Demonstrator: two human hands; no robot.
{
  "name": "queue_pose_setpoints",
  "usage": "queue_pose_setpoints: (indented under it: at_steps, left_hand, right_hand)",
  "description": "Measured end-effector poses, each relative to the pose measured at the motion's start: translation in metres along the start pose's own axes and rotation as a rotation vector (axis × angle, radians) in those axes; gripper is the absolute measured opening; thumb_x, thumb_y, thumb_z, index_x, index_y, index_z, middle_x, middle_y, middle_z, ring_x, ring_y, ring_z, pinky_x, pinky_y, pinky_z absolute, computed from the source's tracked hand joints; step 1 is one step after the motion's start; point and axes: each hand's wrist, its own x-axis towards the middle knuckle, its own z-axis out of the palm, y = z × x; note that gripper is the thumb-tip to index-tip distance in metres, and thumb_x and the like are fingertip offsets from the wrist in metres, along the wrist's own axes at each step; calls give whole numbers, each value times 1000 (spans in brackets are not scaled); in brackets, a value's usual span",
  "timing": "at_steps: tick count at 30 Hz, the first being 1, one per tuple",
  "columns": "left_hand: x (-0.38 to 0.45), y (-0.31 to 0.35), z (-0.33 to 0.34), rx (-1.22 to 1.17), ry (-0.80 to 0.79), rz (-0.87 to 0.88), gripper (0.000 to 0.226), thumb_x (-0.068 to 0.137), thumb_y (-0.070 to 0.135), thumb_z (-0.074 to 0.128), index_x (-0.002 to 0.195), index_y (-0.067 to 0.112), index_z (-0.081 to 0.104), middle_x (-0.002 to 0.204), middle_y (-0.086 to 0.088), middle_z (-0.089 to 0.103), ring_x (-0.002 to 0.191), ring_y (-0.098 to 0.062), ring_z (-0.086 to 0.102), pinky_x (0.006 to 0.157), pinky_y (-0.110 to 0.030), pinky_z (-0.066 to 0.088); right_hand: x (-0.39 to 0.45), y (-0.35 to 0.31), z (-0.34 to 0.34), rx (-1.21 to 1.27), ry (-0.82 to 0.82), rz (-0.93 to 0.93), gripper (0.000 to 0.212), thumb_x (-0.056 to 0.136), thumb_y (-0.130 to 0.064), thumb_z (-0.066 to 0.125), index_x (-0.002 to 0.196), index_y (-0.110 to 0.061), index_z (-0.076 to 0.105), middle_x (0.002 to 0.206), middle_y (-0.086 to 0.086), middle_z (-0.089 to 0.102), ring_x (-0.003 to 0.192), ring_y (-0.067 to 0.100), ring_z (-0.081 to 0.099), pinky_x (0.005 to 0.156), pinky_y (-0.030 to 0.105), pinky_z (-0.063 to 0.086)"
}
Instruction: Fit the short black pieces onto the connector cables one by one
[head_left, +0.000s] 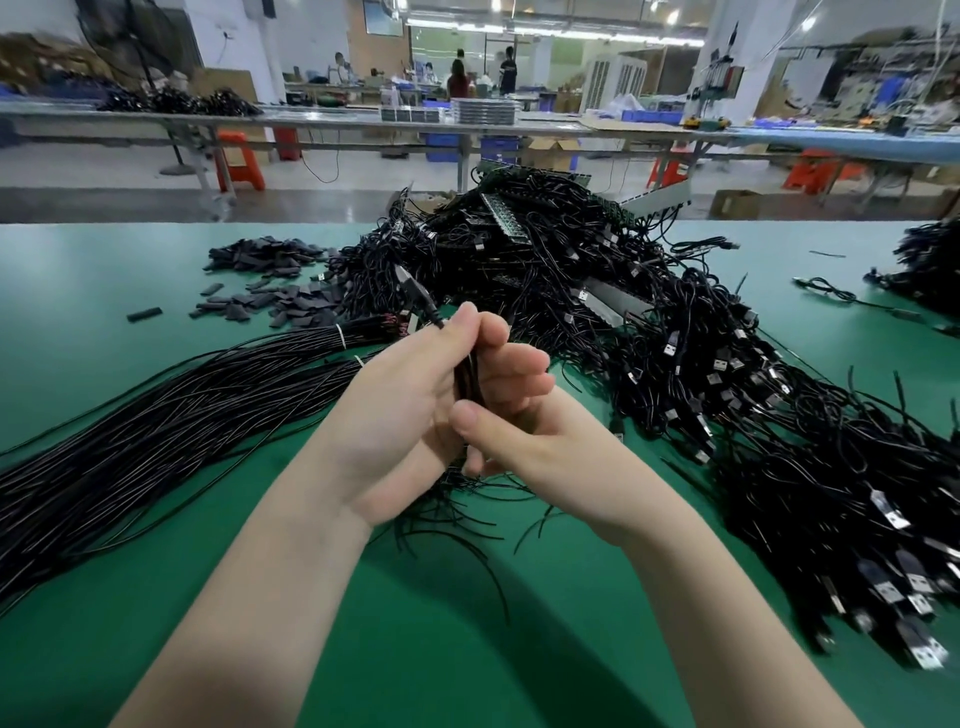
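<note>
2 hands up, left hand (400, 415) + right hand (519, 415), both round 1 cable (415, 296) w/ 1 connector tip poking out top. Tied cable bundles (171, 415) on the left: 2 white ties visible, so prob 2 bundles, strands way too many to count. Short black pieces (270, 291): dozens, 2 loose clusters, plus 1 stray piece (144, 314) off by itself. Big tangled cable heap (597, 291): 1, another smaller pile (924, 270) far right. Bg: approx 4 ppl, 4 or so orange stools, blurry tho.
</note>
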Motion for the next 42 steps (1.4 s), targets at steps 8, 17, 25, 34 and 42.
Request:
queue_pose_setpoints:
  at_steps: [8,17,25,34,42]
  left_hand:
    - [-3,11,-17,260,60,-31,34,82,45,58,94,22,79,95,-5,76,89,-10,72,68,-20,57]
    - [-3,14,-31,1424,313,372,63,91,21,63,146,36,37,139,18,48,121,15,40,107,-14,27]
    - [4,2,-14,1844,-213,257,58,94,38,58,144,53,32,159,21,20,145,-12,18,117,-38,25]
    - [3,-8,-8,1982,-529,-87,37,88,50,61,115,25,53,111,2,64,107,-22,57,87,-40,48]
    - [2,-46,-5,2086,-412,-318,36,104,42,38,121,21,61,115,-6,63,110,-28,60,89,-36,50]
  right_hand:
    - [5,8,-1,-267,121,-31,18,98,-34,52,80,-30,56,65,-14,55,59,1,47,61,24,42]
    - [7,29,-21,-95,114,276,40,104,-35,33,75,-9,44,54,-5,33,50,16,27,49,27,31]
    - [-4,39,-37,130,-311,521,35,105,-35,31,75,-23,44,55,-6,25,47,13,17,48,24,28]
    - [-7,59,-38,11,-522,610,35,104,-37,33,77,-19,46,50,-10,25,46,11,23,48,23,30]
    - [-7,83,-42,47,-496,645,34,97,-49,45,78,-21,50,51,-9,34,47,9,30,47,20,30]
